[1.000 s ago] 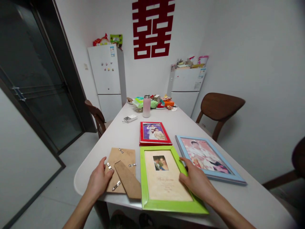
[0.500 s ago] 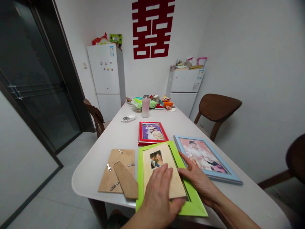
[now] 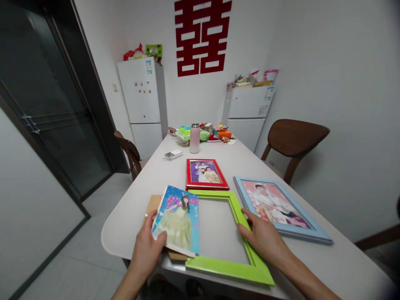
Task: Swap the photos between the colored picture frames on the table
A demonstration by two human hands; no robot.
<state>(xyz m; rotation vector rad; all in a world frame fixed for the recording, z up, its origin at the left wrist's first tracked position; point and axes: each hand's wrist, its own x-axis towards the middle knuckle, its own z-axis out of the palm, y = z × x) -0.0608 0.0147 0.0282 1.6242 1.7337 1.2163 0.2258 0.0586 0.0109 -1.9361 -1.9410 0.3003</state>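
Observation:
My left hand (image 3: 146, 243) grips the left edge of a photo print (image 3: 179, 221) showing a figure in a pale yellow dress on a blue ground. The print lies over the left side of a lime-green picture frame (image 3: 231, 273), whose opening shows the white tabletop. Around the right bar of that frame my right hand (image 3: 265, 235) is closed, thumb on the inner edge. Beneath the print, mostly covered, is a brown backing board (image 3: 153, 204). Beyond the green frame lies a red picture frame (image 3: 208, 186). To the right rests a light-blue picture frame (image 3: 300, 233).
A pink bottle (image 3: 194, 139) and a small silver device (image 3: 173, 155) stand farther up the white table (image 3: 134, 208), before a pile of colourful packets (image 3: 203, 134). Brown chairs (image 3: 293, 133) flank the table. Two white refrigerators (image 3: 140, 91) are at the back wall.
My left hand has lifted the pale board and photo out of the green frame and moved left, with the dress picture now facing up. My right hand stays on the frame.

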